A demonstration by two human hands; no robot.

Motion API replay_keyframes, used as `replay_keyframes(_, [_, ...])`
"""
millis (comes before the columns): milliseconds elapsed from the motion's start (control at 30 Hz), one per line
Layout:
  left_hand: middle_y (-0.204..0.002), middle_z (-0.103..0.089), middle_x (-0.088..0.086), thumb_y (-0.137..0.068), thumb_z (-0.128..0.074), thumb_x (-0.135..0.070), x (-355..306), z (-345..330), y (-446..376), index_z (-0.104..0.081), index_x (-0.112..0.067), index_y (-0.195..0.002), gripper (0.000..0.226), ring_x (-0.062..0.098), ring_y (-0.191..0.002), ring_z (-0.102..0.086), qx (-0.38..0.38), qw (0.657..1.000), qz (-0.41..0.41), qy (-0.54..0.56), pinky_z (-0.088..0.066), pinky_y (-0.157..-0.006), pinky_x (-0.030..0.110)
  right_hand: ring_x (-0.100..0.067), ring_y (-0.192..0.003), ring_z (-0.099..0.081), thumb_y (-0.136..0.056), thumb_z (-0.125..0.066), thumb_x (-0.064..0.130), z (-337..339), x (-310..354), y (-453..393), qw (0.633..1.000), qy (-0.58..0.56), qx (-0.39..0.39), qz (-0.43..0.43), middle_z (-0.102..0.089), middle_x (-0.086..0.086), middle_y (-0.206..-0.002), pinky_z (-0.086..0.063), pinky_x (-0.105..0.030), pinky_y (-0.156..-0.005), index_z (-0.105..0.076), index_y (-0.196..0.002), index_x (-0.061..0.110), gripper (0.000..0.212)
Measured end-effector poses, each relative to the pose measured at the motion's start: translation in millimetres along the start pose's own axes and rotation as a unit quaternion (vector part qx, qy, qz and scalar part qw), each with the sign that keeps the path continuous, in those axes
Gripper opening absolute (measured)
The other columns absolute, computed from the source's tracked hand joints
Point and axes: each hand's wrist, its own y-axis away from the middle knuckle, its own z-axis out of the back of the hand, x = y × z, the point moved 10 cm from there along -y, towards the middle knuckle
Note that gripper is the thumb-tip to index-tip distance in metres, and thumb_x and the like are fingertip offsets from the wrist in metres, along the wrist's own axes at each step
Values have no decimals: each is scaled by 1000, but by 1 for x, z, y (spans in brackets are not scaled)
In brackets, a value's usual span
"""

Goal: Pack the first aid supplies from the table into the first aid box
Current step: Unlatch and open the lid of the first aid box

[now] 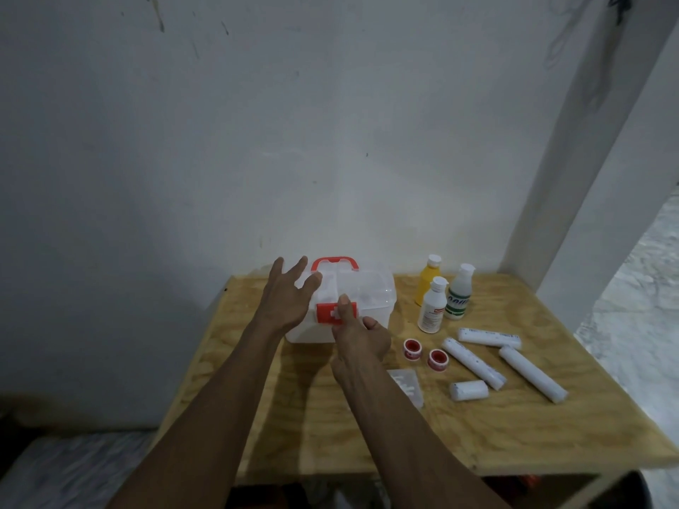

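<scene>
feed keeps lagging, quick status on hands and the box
Left hand open, spread over the first aid box lid. Right hand thumb on the red latch. Box shut, supplies all on table. Nothing blocking.

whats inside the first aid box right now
Through the clear lid of the first aid box only bare divider compartments show. The left hand and right hand cover part of it, and the lower body is too cloudy to tell.

Both bare forearms reach forward side by side. The left hand [290,292] is spread wide, its fingers splayed and palm facing down. The right hand [362,336] is loosely curled, its thumb [344,306] pointing up.
</scene>
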Motion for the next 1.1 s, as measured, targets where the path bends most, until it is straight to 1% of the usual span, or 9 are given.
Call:
replay_keyframes(200, [-164, -5, 1, -95, -37, -55, 0, 2, 0, -26, -33, -151, 61, 29, -150, -11, -3, 1000, -2, 5, -17, -118, 49, -25, -93, -63, -81, -78, 22, 1, 10, 4, 999, 0, 1, 40, -59, -4, -106, -59, -43, -87, -53, -107, 18, 37])
replay_keyframes(333, [-164, -4, 2, -95, -37, -56, 0, 1, 0, -27, -33, -151, 61, 29, -150, -11, 9, 1000, -9, 10, -18, -118, 49, -17, -85, -68, -83, -76, 14, 1, 36, 14, 982, 84, 49, 162, -66, -2, -102, -62, -35, -76, -57, -95, 24, 25])
replay_keyframes(400, [-164, -5, 1, -95, -37, -57, 0, 1, -2, -27, -34, -151, 61, 30, -150, -12, 12, 1000, -12, 9, -19, -117, 50, -13, -87, -67, -83, -76, 18, -5, 59, 23, 938, 200, 94, 265, -70, 2, -101, -61, -36, -82, -65, -96, 25, 18])
replay_keyframes(500, [-164, -6, 0, -94, -37, -59, 2, 1, -4, -28, -35, -150, 62, 30, -150, -14, 18, 1000, -11, 10, -20, -117, 52, -14, -92, -67, -77, -81, 27, -20, 74, 31, 851, 357, 176, 342, -70, -1, -110, -56, -29, -88, -66, -121, 12, 49])
replay_keyframes(567, [-164, -6, 0, -94, -38, -59, 2, 2, -6, -28, -36, -150, 62, 30, -150, -14, 21, 1000, -14, 14, -21, -116, 52, -14, -92, -66, -79, -80, 30, -25, 85, 32, 797, 416, 183, 398, -69, -5, -114, -52, -24, -86, -64, -126, 11, 53])
replay_keyframes(633, [-164, -6, 0, -93, -39, -59, 1, 3, -6, -29, -36, -150, 62, 29, -150, -14, 21, 999, -17, 17, -20, -116, 51, -18, -90, -66, -82, -76, 28, -30, 101, 37, 744, 428, 176, 483, -73, -8, -107, -54, -29, -83, -71, -115, 9, 38])
replay_keyframes(700, [-164, -6, -1, -93, -39, -59, -1, 6, -6, -29, -36, -150, 62, 29, -150, -14, 15, 999, -21, 19, -20, -117, 50, -19, -81, -65, -85, -74, 27, -34, 111, 40, 701, 427, 175, 543, -73, -8, -93, -55, -35, -73, -76, -99, 9, 23])
replay_keyframes(833, [-164, -7, 0, -94, -37, -58, 1, 4, -2, -28, -36, -150, 61, 27, -150, -14, 10, 999, -28, 28, -20, -117, 49, -21, -87, -61, -91, -61, 35, -39, 120, 48, 607, 455, 157, 632, -71, -3, -92, -48, -34, -72, -73, -88, 13, 25])
replay_keyframes(1100, [-161, -21, 0, -91, -38, -63, 14, 2, -3, -27, -37, -149, 64, 27, -147, -24, -11, 998, -15, 64, -26, -115, 52, -19, -102, -65, -95, -55, 42, -54, 117, 49, 495, 531, 175, 666, -74, 0, -104, -54, -35, -70, -69, -102, 21, 27])
